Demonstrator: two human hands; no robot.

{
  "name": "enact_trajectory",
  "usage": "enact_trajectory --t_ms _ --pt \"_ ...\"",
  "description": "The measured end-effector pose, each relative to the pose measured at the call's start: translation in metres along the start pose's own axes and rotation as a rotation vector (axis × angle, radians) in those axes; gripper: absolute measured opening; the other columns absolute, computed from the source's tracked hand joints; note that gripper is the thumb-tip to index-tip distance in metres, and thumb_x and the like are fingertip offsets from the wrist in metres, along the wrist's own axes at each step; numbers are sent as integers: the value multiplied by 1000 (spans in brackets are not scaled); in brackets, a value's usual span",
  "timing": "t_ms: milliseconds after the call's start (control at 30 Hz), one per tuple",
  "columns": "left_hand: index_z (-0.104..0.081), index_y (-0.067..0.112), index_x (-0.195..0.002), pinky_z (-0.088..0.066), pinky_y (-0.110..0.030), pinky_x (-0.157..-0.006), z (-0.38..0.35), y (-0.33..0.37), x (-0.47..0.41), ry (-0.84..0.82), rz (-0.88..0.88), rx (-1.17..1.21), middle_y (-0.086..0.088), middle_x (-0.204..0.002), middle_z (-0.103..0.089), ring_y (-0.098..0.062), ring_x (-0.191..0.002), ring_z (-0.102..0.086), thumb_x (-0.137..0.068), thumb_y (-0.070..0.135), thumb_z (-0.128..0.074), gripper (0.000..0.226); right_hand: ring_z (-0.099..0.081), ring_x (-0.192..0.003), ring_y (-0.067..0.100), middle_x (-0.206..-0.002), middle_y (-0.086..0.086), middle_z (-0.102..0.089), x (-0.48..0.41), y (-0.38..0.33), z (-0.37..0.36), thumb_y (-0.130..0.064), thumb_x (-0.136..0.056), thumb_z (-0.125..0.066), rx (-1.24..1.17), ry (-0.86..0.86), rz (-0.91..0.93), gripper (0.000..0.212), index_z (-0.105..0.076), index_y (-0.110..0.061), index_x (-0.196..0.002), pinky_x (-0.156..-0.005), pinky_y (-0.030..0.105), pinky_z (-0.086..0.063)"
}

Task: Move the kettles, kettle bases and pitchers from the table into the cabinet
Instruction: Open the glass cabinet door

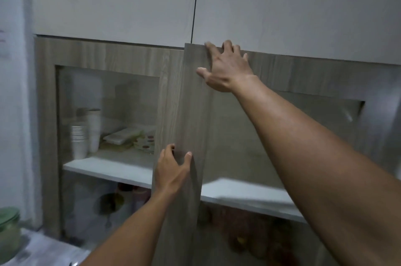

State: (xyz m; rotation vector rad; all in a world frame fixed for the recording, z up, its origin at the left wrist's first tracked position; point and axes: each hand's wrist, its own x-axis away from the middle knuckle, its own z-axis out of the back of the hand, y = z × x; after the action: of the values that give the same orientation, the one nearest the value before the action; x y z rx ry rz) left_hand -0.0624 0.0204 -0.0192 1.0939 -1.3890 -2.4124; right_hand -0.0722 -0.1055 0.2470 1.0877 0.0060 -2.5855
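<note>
A wood-framed glass door [191,113] of the cabinet [121,53] is gripped at its edge by the left hand [171,170] and at its top by the hooked fingers of the right hand [225,70]. Stacked paper cups [81,139] and lidded trays [125,135] are seen on the white shelf [112,170] behind the neighbouring pane.

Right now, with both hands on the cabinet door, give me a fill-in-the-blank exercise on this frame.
1. The left hand grips the edge of the wooden cabinet door ____ the right hand, which holds the door's top.
2. Behind the glass, stacked paper ____ stand on the white shelf.
3. The jar at the lower left has a ____ lid.

Missing words: below; cups; green.
</note>
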Motion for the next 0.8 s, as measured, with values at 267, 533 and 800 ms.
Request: enact_trajectory --t_ms 267,533,800 --pt "-51 17 -99 -49 -34 -68 66 19 82 -77 -145 124 -4 -90 -67 -27 -83 -65 -87 46 -63 33 -20 -150 37 -159 15 -19 79 -31 80 -88 -79 -38 -108 -79 -134 96 -11 -37 -157 -114 71 -19" --pt "-50 13 -100 -42 -34 -62 115 52 149 -180 -283 114 -15 -85 -68 -38 -79 -66 -92 27 -61 21 -27 -148 35 -160 12 -27 146 -46 158 -89 -79 -38 -102 -137 -235 102 -14 -28 -157 -116 64 -24" --pt "-47 13 -87 -49 -42 -59 142 85 196 -316 -431 21 -17 -68 -61 -39 -66 -61 -87 33 -65 26 -39 -141 35 -154 14 -38 196 -38 215 -75 -87 -48 -74 -102 -126 89 -11 -37 -158 -112 51 -37"
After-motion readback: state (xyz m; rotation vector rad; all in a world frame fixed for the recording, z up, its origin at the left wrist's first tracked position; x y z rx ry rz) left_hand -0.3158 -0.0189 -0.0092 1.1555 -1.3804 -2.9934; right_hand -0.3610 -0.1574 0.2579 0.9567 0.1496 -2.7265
